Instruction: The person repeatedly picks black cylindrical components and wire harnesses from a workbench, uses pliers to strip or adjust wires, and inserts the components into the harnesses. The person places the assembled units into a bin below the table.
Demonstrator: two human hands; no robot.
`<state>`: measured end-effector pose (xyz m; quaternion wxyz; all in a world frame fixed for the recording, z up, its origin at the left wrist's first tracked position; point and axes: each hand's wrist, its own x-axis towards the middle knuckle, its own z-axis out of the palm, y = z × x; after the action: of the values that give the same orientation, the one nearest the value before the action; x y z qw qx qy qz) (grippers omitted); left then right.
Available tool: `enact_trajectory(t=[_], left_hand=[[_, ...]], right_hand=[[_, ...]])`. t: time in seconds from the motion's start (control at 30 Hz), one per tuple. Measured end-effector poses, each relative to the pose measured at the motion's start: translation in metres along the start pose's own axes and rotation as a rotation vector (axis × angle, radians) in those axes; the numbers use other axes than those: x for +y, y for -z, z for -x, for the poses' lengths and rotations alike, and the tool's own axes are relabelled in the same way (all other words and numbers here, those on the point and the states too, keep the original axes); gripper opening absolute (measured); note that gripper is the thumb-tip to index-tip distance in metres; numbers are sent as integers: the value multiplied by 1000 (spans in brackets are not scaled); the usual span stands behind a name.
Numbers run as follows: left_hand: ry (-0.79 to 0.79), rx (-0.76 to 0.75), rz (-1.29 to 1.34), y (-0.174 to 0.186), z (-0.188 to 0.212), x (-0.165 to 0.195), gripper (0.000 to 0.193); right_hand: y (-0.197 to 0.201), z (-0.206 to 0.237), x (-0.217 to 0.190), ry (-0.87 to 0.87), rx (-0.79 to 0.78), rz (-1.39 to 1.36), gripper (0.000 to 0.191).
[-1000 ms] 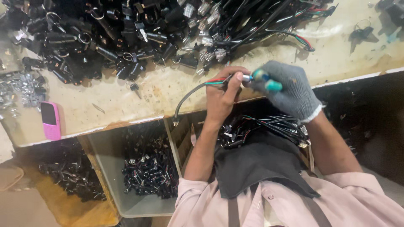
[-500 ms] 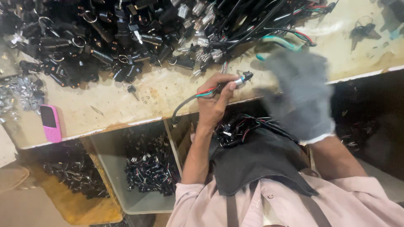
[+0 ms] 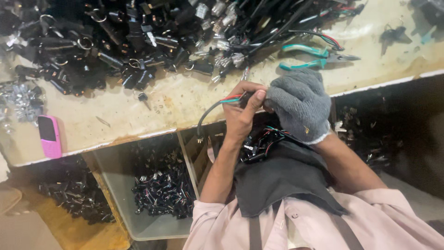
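Where my two hands meet over the near edge of the counter (image 3: 152,109), my bare left hand (image 3: 240,113) pinches a short cable (image 3: 210,111) between thumb and fingers, its red and green wires showing just at my fingertips and its grey sheath curving down and to the left, past the counter edge. My right hand (image 3: 300,104), in a grey knitted glove, is closed against the same end of the cable, touching my left fingers; whether the glove actually grasps the wires I cannot tell, since the knuckles hide the tips.

Just beyond the glove, teal-handled pliers (image 3: 314,58) lie flat on the counter, untouched, jaws pointing right. Behind them a big heap of black cables and connectors (image 3: 152,41) covers the far part of the counter. Far to my left a pink phone (image 3: 49,136) lies near the counter's edge, with a small pile of shiny metal parts (image 3: 21,99) just above it.

Below the counter edge, a grey bin (image 3: 115,185) holds more black wired pieces, and a dark cloth (image 3: 282,180) lies over my lap with a bundle of finished cables (image 3: 261,141) on it.
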<state>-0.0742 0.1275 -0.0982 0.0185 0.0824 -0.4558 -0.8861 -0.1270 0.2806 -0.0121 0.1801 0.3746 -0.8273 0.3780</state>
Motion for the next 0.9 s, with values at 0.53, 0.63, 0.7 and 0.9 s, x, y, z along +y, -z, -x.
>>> enact_trajectory(t=[0.53, 0.63, 0.7, 0.9], left_hand=[[-416, 98, -967, 2, -9, 18, 10], [-376, 128, -989, 1, -10, 15, 8], [-340, 150, -971, -1, -9, 14, 9], [-546, 101, -1271, -2, -5, 21, 9]], right_hand=[[81, 55, 56, -610, 166, 36, 9], [89, 58, 73, -378, 83, 249, 8], [90, 58, 79, -421, 37, 250, 15], [81, 59, 84, -316, -207, 491, 14]])
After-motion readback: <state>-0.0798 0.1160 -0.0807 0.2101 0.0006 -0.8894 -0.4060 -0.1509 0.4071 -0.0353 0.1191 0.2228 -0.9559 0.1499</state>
